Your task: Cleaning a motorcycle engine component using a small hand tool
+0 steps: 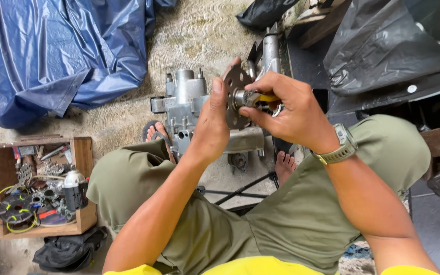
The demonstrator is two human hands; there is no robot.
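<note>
My left hand (214, 122) grips a round, dark metal disc with holes (236, 81) by its edge, thumb along the rim. My right hand (286, 107) is closed around a small metal tool with a yellow handle (266, 97), pressed at the disc's centre. Both hands are held above a grey metal engine block (187, 102) that lies on the ground between my feet. A watch is on my right wrist.
A wooden box (83, 168) of parts, wires and tools stands at left. A blue tarp (62, 51) covers the upper left, black plastic sheeting (383, 46) the upper right. A dark bag (67, 252) lies below the box. Black rods (240, 191) lie under my knees.
</note>
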